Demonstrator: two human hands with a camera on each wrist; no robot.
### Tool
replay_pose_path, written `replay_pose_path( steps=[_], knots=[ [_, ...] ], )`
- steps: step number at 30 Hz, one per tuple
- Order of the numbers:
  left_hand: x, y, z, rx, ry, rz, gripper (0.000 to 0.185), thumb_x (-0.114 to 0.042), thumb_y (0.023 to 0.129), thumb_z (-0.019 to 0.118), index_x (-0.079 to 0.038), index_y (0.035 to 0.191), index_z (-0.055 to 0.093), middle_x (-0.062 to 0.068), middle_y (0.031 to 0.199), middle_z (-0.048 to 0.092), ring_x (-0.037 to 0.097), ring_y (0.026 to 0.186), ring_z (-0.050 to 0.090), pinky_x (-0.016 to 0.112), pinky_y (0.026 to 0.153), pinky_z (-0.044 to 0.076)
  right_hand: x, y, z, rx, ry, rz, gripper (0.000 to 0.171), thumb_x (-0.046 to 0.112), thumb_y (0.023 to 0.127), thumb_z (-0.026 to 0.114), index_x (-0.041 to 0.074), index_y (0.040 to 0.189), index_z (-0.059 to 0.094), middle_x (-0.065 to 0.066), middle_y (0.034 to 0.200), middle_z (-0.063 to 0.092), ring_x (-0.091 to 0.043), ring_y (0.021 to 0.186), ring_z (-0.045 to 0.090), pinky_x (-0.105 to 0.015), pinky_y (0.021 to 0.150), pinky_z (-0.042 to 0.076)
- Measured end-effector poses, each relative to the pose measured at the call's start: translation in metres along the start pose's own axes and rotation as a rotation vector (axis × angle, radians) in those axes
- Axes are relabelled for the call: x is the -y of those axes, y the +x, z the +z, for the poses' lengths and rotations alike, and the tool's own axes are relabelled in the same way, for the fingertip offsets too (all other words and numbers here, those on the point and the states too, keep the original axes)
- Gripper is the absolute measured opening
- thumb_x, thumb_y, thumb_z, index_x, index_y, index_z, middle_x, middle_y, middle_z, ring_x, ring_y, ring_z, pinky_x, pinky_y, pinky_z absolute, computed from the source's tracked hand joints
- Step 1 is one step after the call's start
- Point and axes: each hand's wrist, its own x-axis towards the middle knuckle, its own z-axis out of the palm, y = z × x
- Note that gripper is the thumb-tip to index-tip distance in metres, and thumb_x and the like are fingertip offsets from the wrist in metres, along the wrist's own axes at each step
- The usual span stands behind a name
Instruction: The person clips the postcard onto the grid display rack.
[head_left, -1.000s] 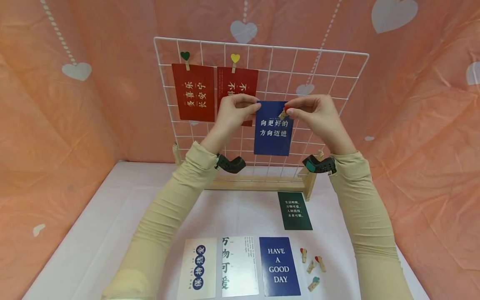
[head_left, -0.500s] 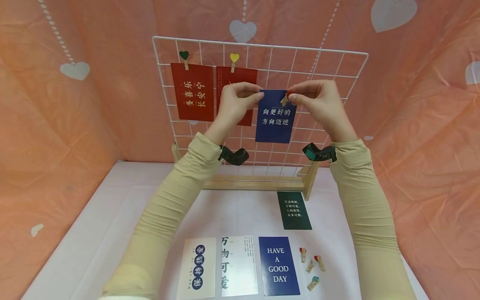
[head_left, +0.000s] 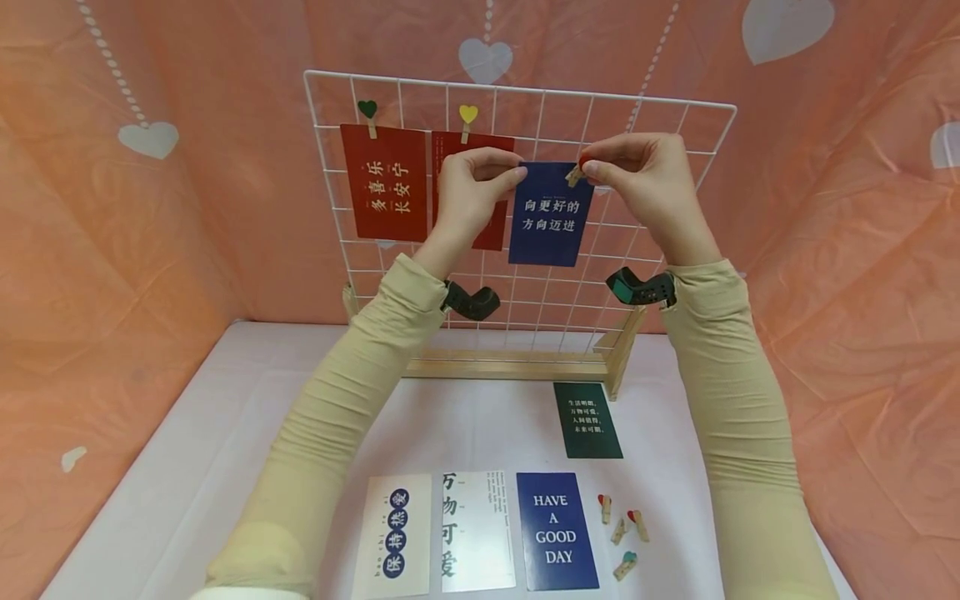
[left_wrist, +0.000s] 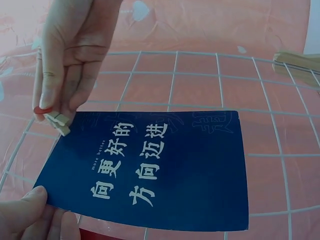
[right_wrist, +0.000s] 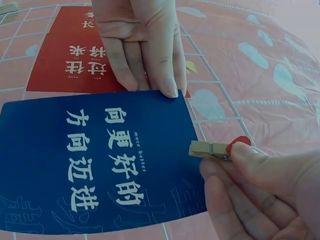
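Observation:
A blue card [head_left: 551, 214] with white characters is held up against the white wire grid [head_left: 675, 104]. My left hand [head_left: 472, 187] pinches its top left corner; the card [left_wrist: 150, 172] fills the left wrist view. My right hand [head_left: 637, 179] pinches a small wooden clothespin [head_left: 576, 173] with a red heart, at the card's top right corner. In the right wrist view the clothespin [right_wrist: 212, 148] touches the edge of the card [right_wrist: 95, 160]. Two red cards [head_left: 384, 182] hang on the grid from heart clothespins.
The grid stands on a wooden base [head_left: 510, 365] at the back of a white table [head_left: 187, 467]. On the table lie a dark green card [head_left: 587, 419], two white cards [head_left: 480, 530], a blue "HAVE A GOOD DAY" card [head_left: 557, 542] and several loose clothespins [head_left: 621, 532]. Pink cloth surrounds the scene.
Both hands have raised the blue card and the clothespin up the grid, nearly level with the two red cards.

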Motion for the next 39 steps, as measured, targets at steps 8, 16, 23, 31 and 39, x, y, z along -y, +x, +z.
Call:
replay_pose_path(
  steps=[8,16,23,31,39],
  knots=[
    [-0.003,0.007,0.003,-0.035,0.053,0.049,0.021,-0.008,0.085,0.072,0.002,0.104,0.072,0.014,0.099,0.07,0.019,0.089,0.066,0.024,0.078,0.055,0.004,0.007,0.002,-0.038,-0.048,-0.026,0.021,0.012,0.084,0.073,0.0,0.102,0.073,-0.004,0.091,0.071,-0.016,0.087,0.067,-0.026,0.083,0.052],
    [-0.01,0.008,0.002,-0.048,0.111,0.103,0.017,-0.01,0.086,0.072,-0.002,0.1,0.074,0.008,0.092,0.071,0.015,0.084,0.066,0.022,0.076,0.055,0.014,0.012,0.003,-0.082,-0.05,-0.063,0.018,0.009,0.084,0.073,0.0,0.099,0.074,-0.003,0.088,0.071,-0.015,0.082,0.067,-0.023,0.08,0.053],
    [-0.01,0.009,0.002,-0.06,0.119,0.124,0.016,-0.009,0.086,0.072,-0.002,0.1,0.074,0.007,0.091,0.071,0.014,0.083,0.066,0.021,0.076,0.055,0.019,0.013,0.006,-0.103,-0.044,-0.097,0.017,0.008,0.085,0.072,-0.001,0.098,0.073,-0.006,0.088,0.071,-0.016,0.084,0.067,-0.025,0.08,0.053],
    [-0.012,0.01,0.003,-0.076,0.151,0.137,0.017,-0.01,0.085,0.072,-0.003,0.101,0.074,0.006,0.093,0.071,0.013,0.085,0.065,0.019,0.077,0.054,0.024,0.014,0.01,-0.11,-0.026,-0.115,0.017,0.006,0.085,0.071,-0.005,0.099,0.072,-0.012,0.087,0.072,-0.02,0.086,0.067,-0.027,0.084,0.051],
    [-0.013,0.009,0.004,-0.087,0.18,0.16,0.017,-0.011,0.085,0.073,-0.004,0.1,0.075,0.006,0.091,0.072,0.013,0.081,0.065,0.019,0.074,0.054,0.034,0.012,0.016,-0.122,-0.062,-0.096,0.018,0.005,0.086,0.07,-0.006,0.1,0.071,-0.008,0.085,0.072,-0.019,0.085,0.066,-0.025,0.083,0.05]
  ],
)
